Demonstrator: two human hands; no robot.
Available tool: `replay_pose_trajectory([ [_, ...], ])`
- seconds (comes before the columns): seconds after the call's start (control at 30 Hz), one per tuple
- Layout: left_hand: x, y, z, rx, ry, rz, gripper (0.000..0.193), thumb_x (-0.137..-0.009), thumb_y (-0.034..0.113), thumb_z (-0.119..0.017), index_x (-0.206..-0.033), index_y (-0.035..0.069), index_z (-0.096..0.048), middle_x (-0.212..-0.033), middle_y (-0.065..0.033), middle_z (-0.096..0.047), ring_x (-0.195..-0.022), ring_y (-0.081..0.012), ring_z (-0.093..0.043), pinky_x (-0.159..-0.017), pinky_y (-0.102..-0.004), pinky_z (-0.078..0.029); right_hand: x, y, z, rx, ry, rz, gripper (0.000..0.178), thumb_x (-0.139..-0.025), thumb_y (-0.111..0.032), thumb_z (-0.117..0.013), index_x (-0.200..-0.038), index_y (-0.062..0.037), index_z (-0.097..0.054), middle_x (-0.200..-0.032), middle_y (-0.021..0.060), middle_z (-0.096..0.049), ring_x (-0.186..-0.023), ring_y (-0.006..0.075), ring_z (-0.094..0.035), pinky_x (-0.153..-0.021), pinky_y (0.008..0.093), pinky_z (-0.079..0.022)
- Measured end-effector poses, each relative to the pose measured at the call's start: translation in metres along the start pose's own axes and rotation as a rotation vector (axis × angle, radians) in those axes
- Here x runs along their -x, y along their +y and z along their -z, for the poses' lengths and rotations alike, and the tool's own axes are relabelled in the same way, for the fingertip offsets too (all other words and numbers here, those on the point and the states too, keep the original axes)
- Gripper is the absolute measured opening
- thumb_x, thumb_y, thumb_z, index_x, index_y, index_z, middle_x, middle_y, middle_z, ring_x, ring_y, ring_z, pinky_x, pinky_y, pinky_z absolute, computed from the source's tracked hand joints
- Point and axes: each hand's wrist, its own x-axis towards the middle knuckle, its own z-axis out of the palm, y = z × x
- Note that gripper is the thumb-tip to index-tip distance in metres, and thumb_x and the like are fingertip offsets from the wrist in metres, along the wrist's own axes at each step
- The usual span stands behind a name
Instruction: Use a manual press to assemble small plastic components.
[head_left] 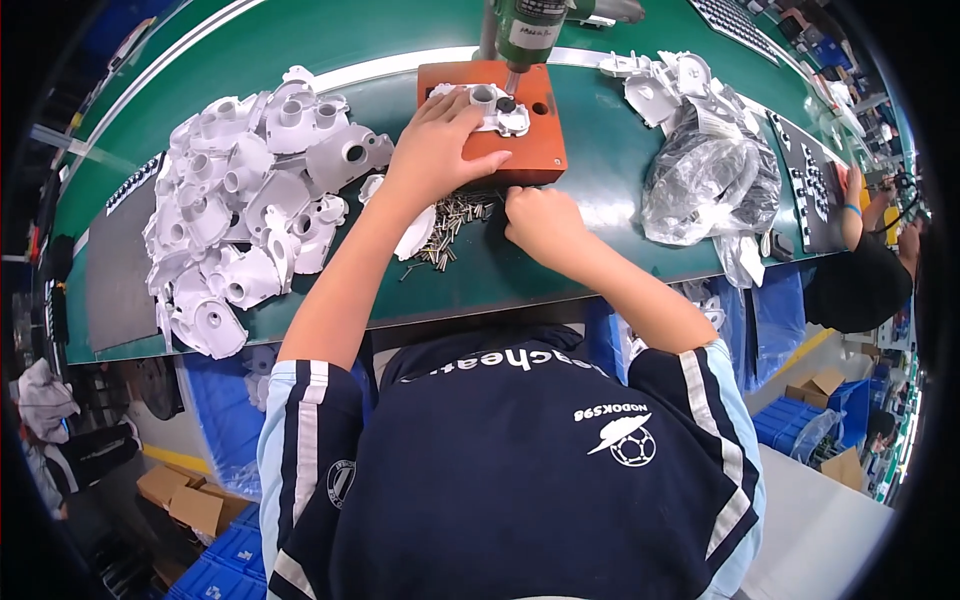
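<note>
Holding the left hand (430, 150) over a white part (515, 123) on an orange block (545, 165), bench center.
Clock centered on block: green driver (525, 30) at 12, bit by the part, white label with dark marks; dark shirt (480, 470) at 6, white lettering plus ball emblem. Left fingers together on the part, thumb wide; right hand (548, 228) at 5, fingers curled narrow, can't tell if holding anything. Loose screws (455, 225) at 7, heap of white parts (230, 180) between 8 and 9. Clear-and-dark plastic bag (705, 175) between 3 and 4, contents unclear. Blue bin (775, 310) at 4, clear liner, white parts inside; open cardboard boxes (195, 505) between 7 and 8.
</note>
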Motion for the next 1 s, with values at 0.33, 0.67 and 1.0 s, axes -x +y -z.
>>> replay_pose_trajectory([
  [0.33,0.001,0.002,0.003,0.026,0.007,0.002,0.046,-0.072,0.041,-0.070,-0.090,0.001,-0.056,-0.122,-0.0215,-0.053,-0.118,-0.0358,-0.047,-0.100,-0.0435,-0.037,0.012,0.036,0.052,-0.946,0.070,0.100,0.009,-0.068,-0.005,-0.062,-0.073,-0.0012,-0.055,-0.070,0.0010,-0.058,-0.064,0.0096,-0.051,-0.060,0.0244,-0.042],
  [0.67,-0.001,0.006,0.007,-0.010,-0.032,0.054,0.053,-0.073,0.045,-0.066,-0.107,0.005,-0.058,-0.120,-0.0160,-0.055,-0.119,-0.0307,-0.047,-0.104,-0.0417,-0.033,-0.080,0.072,0.039,-1.214,0.363,-0.061,0.022,-0.074,-0.013,-0.067,-0.088,0.0026,-0.060,-0.082,0.0060,-0.064,-0.076,0.0119,-0.057,-0.073,0.0266,-0.046],
  [1.0,-0.001,0.004,0.007,0.017,-0.013,0.036,0.047,-0.072,0.042,-0.071,-0.090,0.001,-0.057,-0.123,-0.0213,-0.052,-0.120,-0.0352,-0.045,-0.100,-0.0432,-0.037,-0.089,0.067,0.029,-1.044,0.377,-0.066,0.020,-0.077,-0.011,-0.068,-0.088,0.0039,-0.060,-0.081,0.0059,-0.063,-0.075,0.0101,-0.058,-0.070,0.0240,-0.047],
])
